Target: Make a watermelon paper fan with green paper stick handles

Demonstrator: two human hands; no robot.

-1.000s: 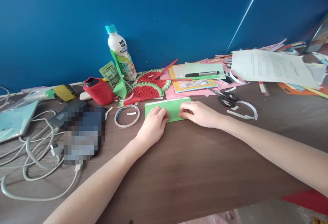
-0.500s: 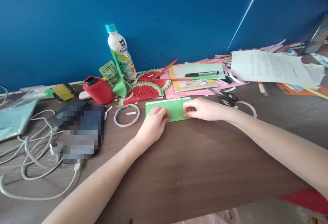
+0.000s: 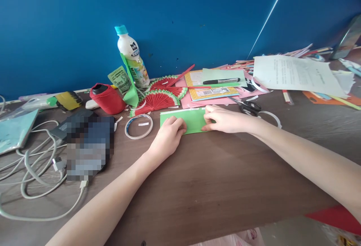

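A flat rectangle of green paper (image 3: 194, 121) lies on the table, with a white strip along its far edge. My left hand (image 3: 170, 132) rests on the paper's left part, its fingers curled and pressed down. At the right end is my right hand (image 3: 222, 119), fingers bent and closed at the paper, one finger near the far edge. Its grip is partly hidden by the fingers themselves. Left of my left hand lies a roll of tape (image 3: 139, 127) with a small white strip inside its ring. Black-handled scissors (image 3: 249, 107) lie beyond my right wrist.
Behind the paper are red pleated paper fans (image 3: 158, 101), a bottle (image 3: 134, 58) and a marker (image 3: 221, 81) on stacked papers. A red-wrapped object (image 3: 108, 101), white cables (image 3: 28, 163) and a blurred dark device (image 3: 90, 144) are at left. A blue wall (image 3: 197, 20) stands behind.
The fingers of my right hand have shifted slightly to the right, one moving up to the paper's far edge. My left hand stays in place on the paper.
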